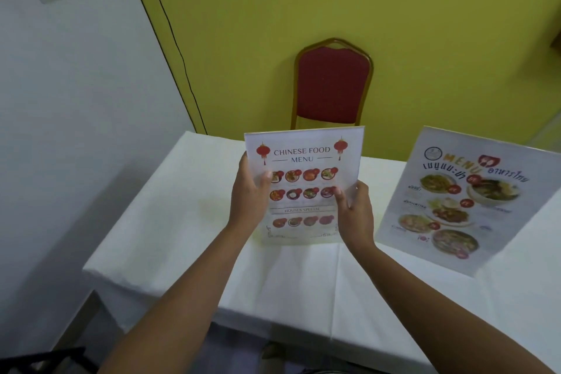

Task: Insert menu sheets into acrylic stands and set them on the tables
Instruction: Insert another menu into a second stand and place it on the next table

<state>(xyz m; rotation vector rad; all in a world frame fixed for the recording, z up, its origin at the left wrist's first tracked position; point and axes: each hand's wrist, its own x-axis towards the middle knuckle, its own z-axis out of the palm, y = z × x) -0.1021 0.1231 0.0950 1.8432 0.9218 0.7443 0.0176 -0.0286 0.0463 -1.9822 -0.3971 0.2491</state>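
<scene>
An acrylic stand with a "Chinese Food Menu" sheet (303, 158) inside it is upright over the middle of the white-clothed table (182, 240). My left hand (247, 194) grips its left edge, thumb across the front. On the opposite edge, lower down, my right hand (353, 212) holds it. Whether its base touches the cloth I cannot tell. A second acrylic stand with a Thai food menu (455, 200) stands tilted back on the table at the right, apart from both hands.
A red padded chair with a gold frame (332, 85) stands behind the table against the yellow wall. The table's left edge drops to a grey floor beside a white wall. A dark object (45, 358) lies at the bottom left.
</scene>
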